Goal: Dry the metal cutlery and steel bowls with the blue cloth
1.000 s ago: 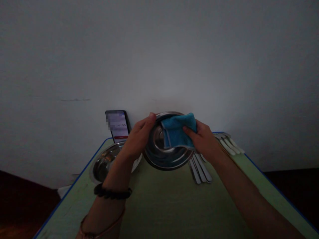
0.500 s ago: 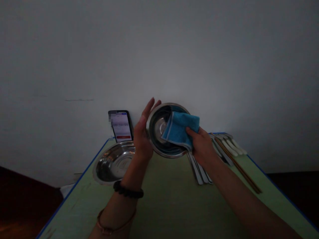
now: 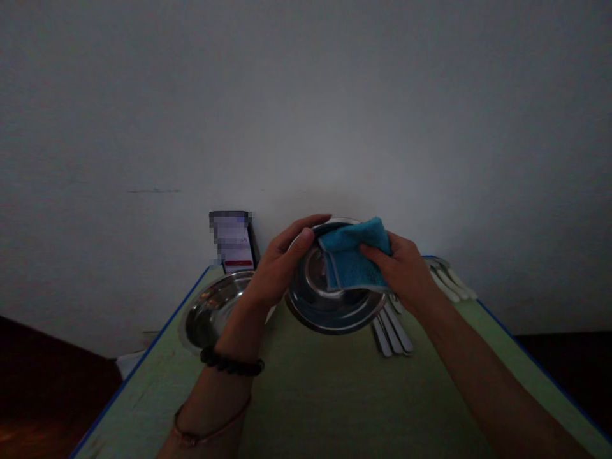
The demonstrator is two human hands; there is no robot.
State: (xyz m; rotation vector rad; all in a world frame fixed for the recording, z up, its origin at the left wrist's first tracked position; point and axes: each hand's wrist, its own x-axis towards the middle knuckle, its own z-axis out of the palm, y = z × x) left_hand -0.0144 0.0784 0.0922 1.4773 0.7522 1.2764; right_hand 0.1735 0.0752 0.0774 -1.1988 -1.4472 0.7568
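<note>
A shiny steel bowl is held up above the table, its inside tilted toward me. My left hand grips its left rim, with the thumb on the inner side and the fingers over the far edge. In my right hand is a folded blue cloth with a pale edge, pinched under the thumb. The cloth lies across the right part of the bowl's inside and rim. The fingers behind the cloth are hidden.
A second steel bowl stands on the green table at left. Behind it a phone leans against the wall. Several metal utensil handles lie right of the held bowl; white-handled cutlery lies at the far right corner.
The held bowl first tipped up and rose with my left fingers spread, then came down again, with those fingers back over the rim. My right hand kept the cloth against it throughout.
</note>
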